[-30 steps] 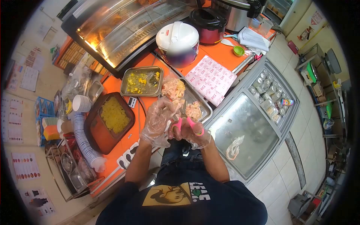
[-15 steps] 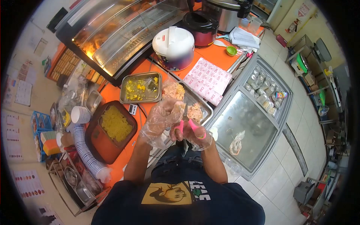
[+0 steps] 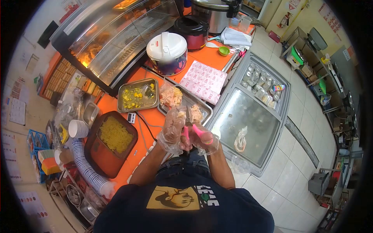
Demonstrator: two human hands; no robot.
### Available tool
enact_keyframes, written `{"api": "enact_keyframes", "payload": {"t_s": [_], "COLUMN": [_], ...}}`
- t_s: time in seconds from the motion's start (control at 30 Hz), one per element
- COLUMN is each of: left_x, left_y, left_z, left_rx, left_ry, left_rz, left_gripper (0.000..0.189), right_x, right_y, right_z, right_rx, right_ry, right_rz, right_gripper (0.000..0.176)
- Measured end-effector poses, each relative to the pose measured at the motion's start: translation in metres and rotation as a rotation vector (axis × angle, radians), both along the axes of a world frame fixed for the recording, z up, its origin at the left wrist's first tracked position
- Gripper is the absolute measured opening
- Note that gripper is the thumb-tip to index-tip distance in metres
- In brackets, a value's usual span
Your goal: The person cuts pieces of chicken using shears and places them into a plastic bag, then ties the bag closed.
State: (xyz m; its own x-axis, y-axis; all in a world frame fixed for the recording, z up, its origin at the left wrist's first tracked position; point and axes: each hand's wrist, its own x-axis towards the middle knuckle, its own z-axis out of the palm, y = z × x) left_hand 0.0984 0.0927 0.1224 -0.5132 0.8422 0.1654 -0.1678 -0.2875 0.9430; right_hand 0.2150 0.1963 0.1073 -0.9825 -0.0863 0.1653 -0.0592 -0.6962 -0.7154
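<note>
Clear plastic gloves cover both hands. My left hand point(image 3: 173, 127) is closed around a small pale piece of meat point(image 3: 181, 115) above a metal tray point(image 3: 208, 113). My right hand point(image 3: 201, 140) grips the pink handles of a pair of scissors point(image 3: 187, 125), whose blades point away from me beside the meat. In the tray lie two heaps of pale shredded meat, one at the left point(image 3: 171, 96) and a smaller one point(image 3: 196, 113) just beyond the scissors.
Left of the hands are a metal tray of yellow pieces point(image 3: 119, 101), a brown tray of yellow food point(image 3: 95, 153) and stacked cups point(image 3: 91, 167). Ahead stand a white rice cooker point(image 3: 167, 50) and printed wrapping paper point(image 3: 204, 79). A glass-topped freezer point(image 3: 252, 128) is at right.
The view has shifted, so the surroundings appear further left. My left hand has turned and come closer to the scissor blades, which still sit in my right hand.
</note>
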Motion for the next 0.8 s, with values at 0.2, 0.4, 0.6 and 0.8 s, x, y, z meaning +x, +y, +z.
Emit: {"api": "enact_keyframes", "payload": {"t_s": [0.2,0.4,0.6,0.8], "left_x": [0.02,0.017,0.02,0.009], "left_y": [-0.005,-0.02,-0.025,-0.037], "left_z": [0.009,0.0,0.024,0.017], "left_rx": [-0.036,0.012,-0.005,0.049], "left_ry": [0.018,0.225,0.174,0.601], "left_rz": [0.013,0.038,-0.004,-0.029], "left_gripper": [0.022,0.021,0.018,0.023], "right_x": [0.019,0.029,0.025,0.032], "right_y": [-0.011,-0.032,-0.035,-0.056], "right_z": [-0.011,0.001,-0.022,0.013], "right_rx": [-0.058,-0.056,0.006,-0.174], "right_ry": [-0.078,-0.138,0.034,-0.064], "right_rz": [-0.051,-0.163,-0.063,-0.185], "right_gripper": [0.067,0.061,0.061,0.053]}}
